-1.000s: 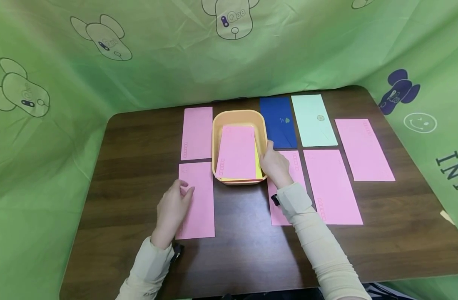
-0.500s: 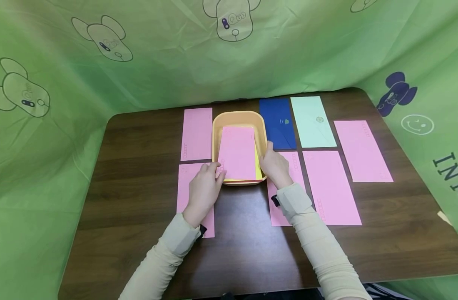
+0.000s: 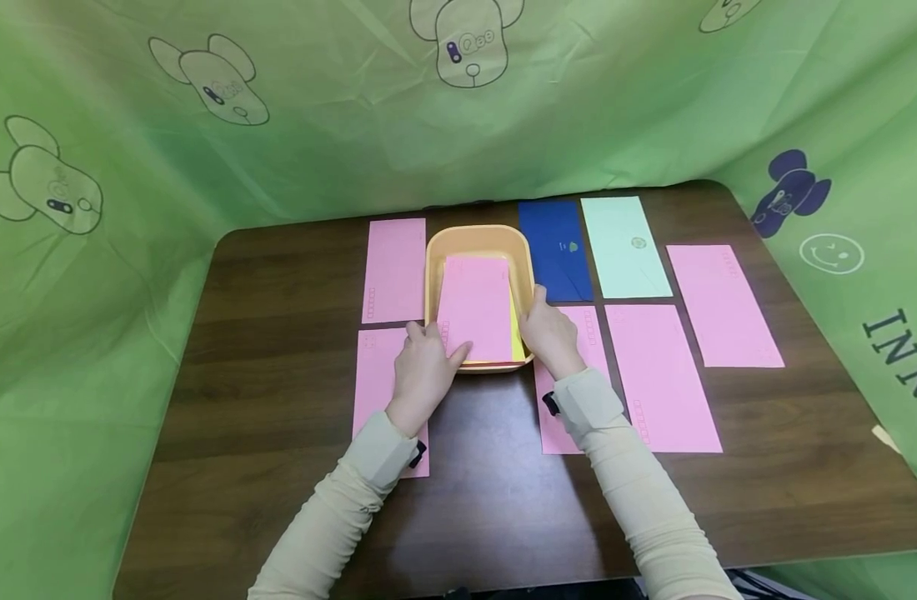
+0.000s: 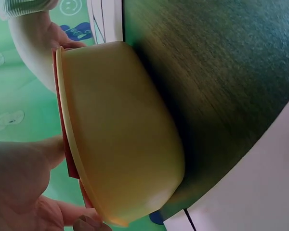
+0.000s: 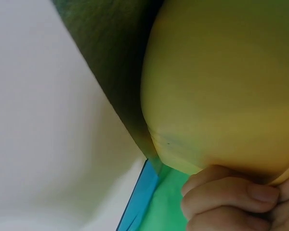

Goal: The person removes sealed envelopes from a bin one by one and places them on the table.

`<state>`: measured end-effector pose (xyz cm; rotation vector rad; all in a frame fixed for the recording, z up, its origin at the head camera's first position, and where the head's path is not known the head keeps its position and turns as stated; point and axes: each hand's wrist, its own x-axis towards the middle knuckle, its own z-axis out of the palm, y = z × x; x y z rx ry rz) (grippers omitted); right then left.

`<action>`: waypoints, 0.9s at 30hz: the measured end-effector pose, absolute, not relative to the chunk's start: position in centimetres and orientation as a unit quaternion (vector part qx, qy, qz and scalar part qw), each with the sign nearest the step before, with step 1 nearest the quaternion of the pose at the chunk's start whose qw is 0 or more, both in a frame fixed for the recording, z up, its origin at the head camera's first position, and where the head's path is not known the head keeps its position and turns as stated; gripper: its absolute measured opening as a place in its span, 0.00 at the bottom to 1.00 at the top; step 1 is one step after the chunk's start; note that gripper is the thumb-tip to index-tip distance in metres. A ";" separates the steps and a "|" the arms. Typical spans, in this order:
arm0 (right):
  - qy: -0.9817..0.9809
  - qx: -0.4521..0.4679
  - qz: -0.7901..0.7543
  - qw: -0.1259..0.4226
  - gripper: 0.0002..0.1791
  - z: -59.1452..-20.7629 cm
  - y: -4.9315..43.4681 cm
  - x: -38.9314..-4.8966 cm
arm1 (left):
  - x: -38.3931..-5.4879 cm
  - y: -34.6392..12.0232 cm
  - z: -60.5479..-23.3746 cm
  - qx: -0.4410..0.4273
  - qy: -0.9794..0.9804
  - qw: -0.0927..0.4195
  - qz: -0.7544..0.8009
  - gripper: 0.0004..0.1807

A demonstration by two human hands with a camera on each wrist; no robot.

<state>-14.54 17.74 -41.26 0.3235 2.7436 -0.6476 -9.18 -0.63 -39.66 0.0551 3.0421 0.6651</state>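
A light orange plastic bin (image 3: 518,242) stands on the table, holding a stack of envelopes. A pink envelope (image 3: 477,304) lies on top, with a yellow envelope (image 3: 517,337) and a red edge showing below it. My right hand (image 3: 550,337) grips the bin's right rim, its fingers (image 5: 226,195) curled under the edge. At the front left corner is my left hand (image 3: 426,371). Its thumb is spread over the pink envelope's lower edge, and its other fingers are by the left rim. Their tips are partly hidden. In the left wrist view, red envelope edges (image 4: 70,163) stick out past the rim.
Pink envelopes lie left of the bin, one at the back (image 3: 394,271) and one in front (image 3: 376,367). To the right are a blue envelope (image 3: 554,250), a mint envelope (image 3: 625,242) and several pink envelopes (image 3: 663,375). Green printed cloth (image 3: 316,158) hangs behind the table (image 3: 278,358).
My left hand has moved right and forward from the front left pink envelope to the bin's corner, its thumb spreading over the stack. The right hand keeps its grip on the rim.
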 end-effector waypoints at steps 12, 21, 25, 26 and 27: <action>0.956 0.112 -0.225 0.152 0.32 -41.1 17.7 -14.5 | -9.2 -0.5 -39.6 0.014 0.980 0.007 0.199 0.33; 0.956 0.111 -0.225 0.153 0.32 -41.0 17.8 -14.5 | -9.4 -0.1 -39.5 -0.011 0.964 -0.005 0.267 0.34; 0.957 0.109 -0.222 0.154 0.32 -41.0 17.8 -14.4 | -9.4 -0.1 -39.4 -0.015 0.956 -0.011 0.292 0.32; 0.957 0.109 -0.221 0.154 0.32 -41.0 17.8 -14.4 | -9.5 -0.2 -39.4 -0.017 0.954 -0.008 0.299 0.32; 0.957 0.108 -0.221 0.154 0.32 -40.9 17.8 -14.4 | -9.5 -0.2 -39.4 -0.018 0.952 -0.007 0.305 0.31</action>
